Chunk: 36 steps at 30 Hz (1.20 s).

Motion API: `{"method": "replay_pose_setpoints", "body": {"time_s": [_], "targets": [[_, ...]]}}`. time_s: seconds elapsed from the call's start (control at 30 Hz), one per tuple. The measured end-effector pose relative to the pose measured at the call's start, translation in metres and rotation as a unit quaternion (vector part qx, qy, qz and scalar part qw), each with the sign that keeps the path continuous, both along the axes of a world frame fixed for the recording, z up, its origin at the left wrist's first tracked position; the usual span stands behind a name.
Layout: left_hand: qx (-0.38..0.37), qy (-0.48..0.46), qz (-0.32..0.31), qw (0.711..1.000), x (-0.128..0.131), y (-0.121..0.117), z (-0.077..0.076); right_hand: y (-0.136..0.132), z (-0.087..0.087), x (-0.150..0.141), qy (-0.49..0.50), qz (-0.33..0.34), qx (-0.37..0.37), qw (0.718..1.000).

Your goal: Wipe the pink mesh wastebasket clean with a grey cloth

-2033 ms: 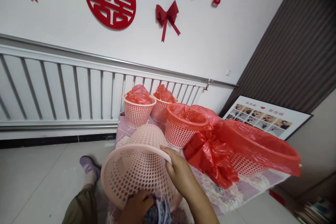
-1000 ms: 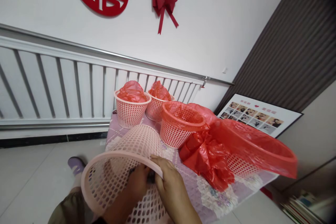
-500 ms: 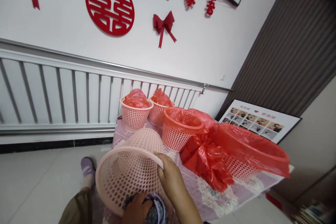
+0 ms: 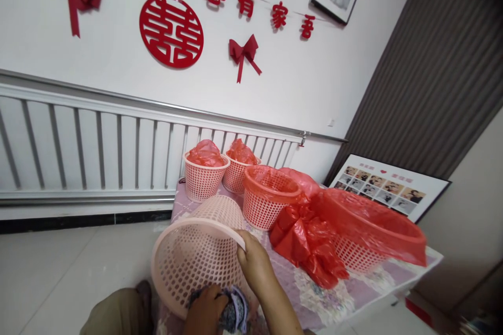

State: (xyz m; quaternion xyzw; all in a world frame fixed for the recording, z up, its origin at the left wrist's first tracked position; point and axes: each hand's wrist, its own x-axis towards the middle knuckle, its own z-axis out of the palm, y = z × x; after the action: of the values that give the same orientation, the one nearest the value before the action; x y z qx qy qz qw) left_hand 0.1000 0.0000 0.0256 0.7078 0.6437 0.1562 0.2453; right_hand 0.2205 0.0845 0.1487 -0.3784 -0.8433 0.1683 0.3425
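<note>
A pale pink mesh wastebasket (image 4: 198, 256) lies tilted on its side on the table, its wide mouth facing me. My right hand (image 4: 253, 259) grips its rim on the right, thumb inside and fingers around the outside. At the lower edge of the mouth, my left hand (image 4: 210, 301) is closed on a bunched grey cloth (image 4: 234, 311) with lavender edging, against the basket's inner wall. Part of the cloth is hidden beneath the fingers. To the right of the basket, a crumpled heap of red plastic bags (image 4: 308, 246) rests on the tablecloth.
Two pink baskets (image 4: 202, 180) topped with red plastic stand at the back. A bag-lined basket (image 4: 263, 209) and a larger lined one (image 4: 359, 251) are on the right. The floral tablecloth (image 4: 346, 298) covers the table. Behind stands a radiator (image 4: 129, 152); a photo board (image 4: 393, 183) leans at right.
The view has tilted up slightly, so the wall decorations sit lower. Both hands keep their hold on the rim and cloth. My leg and foot at lower left have shifted.
</note>
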Motion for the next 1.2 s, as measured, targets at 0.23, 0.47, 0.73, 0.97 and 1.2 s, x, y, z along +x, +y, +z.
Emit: {"method": "replay_pose_setpoints", "body": {"time_s": [0.23,0.47,0.73,0.97,1.2], "targets": [[-0.012,0.005,0.012,1.0,0.0,0.002,-0.004,0.0,-0.001,0.0,0.009,0.008,0.004,1.0],[-0.001,-0.004,0.001,1.0,-0.003,0.005,-0.02,0.002,-0.007,0.004,0.017,0.0,0.003,1.0],[0.035,-0.025,-0.03,0.999,-0.013,0.013,-0.041,0.003,-0.011,0.001,0.014,-0.008,0.04,0.999],[-0.001,-0.037,-0.012,0.999,-0.013,0.015,-0.046,0.0,-0.013,0.007,0.045,-0.012,0.089,0.995],[-0.016,-0.035,-0.008,0.999,-0.012,0.016,-0.045,-0.004,-0.022,0.017,0.122,-0.031,0.086,0.988]]}}
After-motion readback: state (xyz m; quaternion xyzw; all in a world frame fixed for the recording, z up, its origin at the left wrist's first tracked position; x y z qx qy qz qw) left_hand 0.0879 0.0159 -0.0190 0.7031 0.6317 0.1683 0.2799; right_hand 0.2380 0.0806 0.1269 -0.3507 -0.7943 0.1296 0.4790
